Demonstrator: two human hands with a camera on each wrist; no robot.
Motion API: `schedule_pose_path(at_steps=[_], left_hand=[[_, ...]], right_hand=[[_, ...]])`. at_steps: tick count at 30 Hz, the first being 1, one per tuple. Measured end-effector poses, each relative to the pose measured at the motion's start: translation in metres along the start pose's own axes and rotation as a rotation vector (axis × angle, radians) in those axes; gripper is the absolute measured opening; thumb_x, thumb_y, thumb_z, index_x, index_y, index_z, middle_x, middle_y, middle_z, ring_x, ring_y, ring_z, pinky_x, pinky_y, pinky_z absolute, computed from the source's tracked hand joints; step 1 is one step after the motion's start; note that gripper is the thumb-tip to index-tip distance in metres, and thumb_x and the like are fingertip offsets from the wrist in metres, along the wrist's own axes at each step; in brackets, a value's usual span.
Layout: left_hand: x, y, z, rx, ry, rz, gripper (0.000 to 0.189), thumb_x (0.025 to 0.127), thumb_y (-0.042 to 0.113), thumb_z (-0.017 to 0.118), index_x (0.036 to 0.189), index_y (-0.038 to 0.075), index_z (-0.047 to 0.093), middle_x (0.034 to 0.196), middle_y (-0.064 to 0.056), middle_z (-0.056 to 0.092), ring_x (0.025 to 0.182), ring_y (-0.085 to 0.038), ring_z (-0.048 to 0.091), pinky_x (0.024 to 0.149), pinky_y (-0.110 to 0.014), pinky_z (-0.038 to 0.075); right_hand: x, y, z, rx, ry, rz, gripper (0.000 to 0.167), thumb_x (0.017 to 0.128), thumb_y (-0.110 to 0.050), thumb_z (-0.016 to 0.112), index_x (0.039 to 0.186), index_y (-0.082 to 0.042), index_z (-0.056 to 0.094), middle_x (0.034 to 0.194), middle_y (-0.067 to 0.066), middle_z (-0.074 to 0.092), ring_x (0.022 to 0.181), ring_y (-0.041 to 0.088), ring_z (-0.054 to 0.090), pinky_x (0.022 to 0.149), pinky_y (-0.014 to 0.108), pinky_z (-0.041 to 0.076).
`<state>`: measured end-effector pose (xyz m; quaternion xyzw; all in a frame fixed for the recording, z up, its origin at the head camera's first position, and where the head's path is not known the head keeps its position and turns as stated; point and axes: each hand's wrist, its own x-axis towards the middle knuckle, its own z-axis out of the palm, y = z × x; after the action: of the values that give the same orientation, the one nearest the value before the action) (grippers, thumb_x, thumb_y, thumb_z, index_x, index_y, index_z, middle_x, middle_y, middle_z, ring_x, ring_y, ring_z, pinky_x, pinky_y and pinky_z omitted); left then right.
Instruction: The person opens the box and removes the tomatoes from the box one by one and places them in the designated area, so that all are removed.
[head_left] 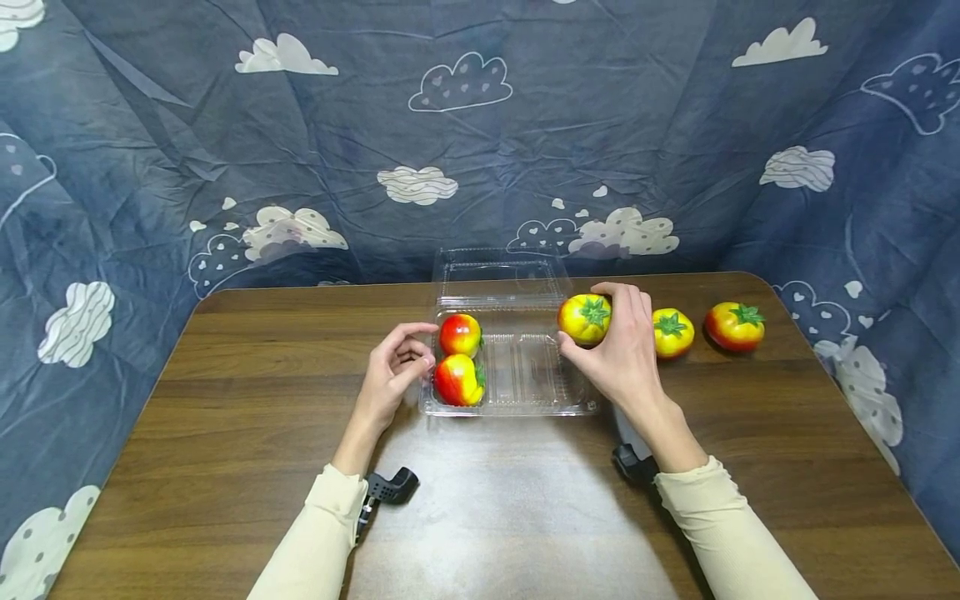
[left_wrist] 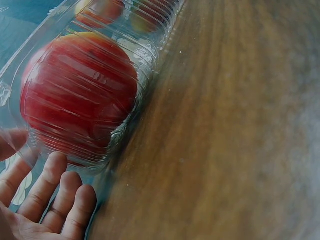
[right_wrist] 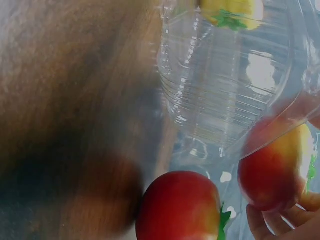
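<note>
A clear plastic clamshell container [head_left: 521, 367] lies on the table with its lid [head_left: 502, 279] folded back. Two red-and-yellow toy tomatoes, one behind [head_left: 459, 335] and one in front [head_left: 458, 381], sit in its left part. My right hand [head_left: 626, 350] holds a yellow toy tomato [head_left: 584, 319] between thumb and fingers over the container's back right corner; in the right wrist view this tomato [right_wrist: 275, 165] shows its red side. At the left rim rests my left hand [head_left: 393, 371], its fingers relaxed, fingertips by the wall. Through that wall a red tomato [left_wrist: 80, 85] shows in the left wrist view.
To the right of the container, two more toy tomatoes stand on the wooden table [head_left: 262, 417]: one [head_left: 672, 332] close beside my right hand, the other [head_left: 735, 326] farther right. A blue cloud-patterned curtain [head_left: 360, 125] hangs behind the table.
</note>
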<state>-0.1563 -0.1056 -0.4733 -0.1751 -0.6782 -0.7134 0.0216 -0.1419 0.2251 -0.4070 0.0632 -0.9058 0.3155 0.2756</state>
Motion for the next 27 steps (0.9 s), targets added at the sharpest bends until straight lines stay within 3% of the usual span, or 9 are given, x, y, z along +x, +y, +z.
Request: schedule_pose_path(at_steps=[9, 15, 20, 27], left_hand=[[-0.001, -0.001, 0.0, -0.003, -0.007, -0.003, 0.04, 0.094, -0.003, 0.066, 0.134, 0.0, 0.064, 0.091, -0.029, 0.064, 0.07, -0.025, 0.061, 0.062, -0.024, 0.057], [0.0, 0.0, -0.001, -0.009, -0.001, 0.004, 0.04, 0.094, -0.004, 0.066, 0.133, -0.001, 0.064, 0.089, -0.024, 0.064, 0.068, -0.021, 0.061, 0.061, -0.024, 0.056], [0.0, 0.0, -0.001, -0.009, 0.0, -0.001, 0.04, 0.093, -0.004, 0.065, 0.133, 0.0, 0.064, 0.088, -0.019, 0.065, 0.069, -0.019, 0.062, 0.062, -0.024, 0.056], [0.001, -0.001, 0.0, -0.012, -0.007, 0.001, 0.04, 0.093, -0.003, 0.066, 0.133, 0.001, 0.064, 0.089, -0.025, 0.064, 0.068, -0.021, 0.061, 0.061, -0.024, 0.056]], right_hand=[[-0.007, 0.009, -0.004, 0.057, 0.092, -0.025, 0.07, 0.073, -0.026, 0.095, 0.129, 0.002, 0.062, 0.124, 0.022, 0.061, 0.112, 0.041, 0.051, 0.098, 0.051, 0.037], [-0.014, 0.014, -0.01, 0.049, 0.134, -0.031, 0.073, 0.075, -0.025, 0.093, 0.133, 0.002, 0.06, 0.126, 0.022, 0.062, 0.116, 0.042, 0.053, 0.109, 0.055, 0.036], [-0.017, 0.014, -0.016, 0.054, 0.158, -0.028, 0.07, 0.075, -0.026, 0.092, 0.131, 0.003, 0.06, 0.124, 0.021, 0.063, 0.115, 0.041, 0.054, 0.103, 0.052, 0.038], [-0.027, 0.016, -0.023, 0.038, 0.154, -0.004, 0.07, 0.076, -0.028, 0.09, 0.129, 0.005, 0.059, 0.121, 0.022, 0.062, 0.115, 0.042, 0.053, 0.097, 0.051, 0.04]])
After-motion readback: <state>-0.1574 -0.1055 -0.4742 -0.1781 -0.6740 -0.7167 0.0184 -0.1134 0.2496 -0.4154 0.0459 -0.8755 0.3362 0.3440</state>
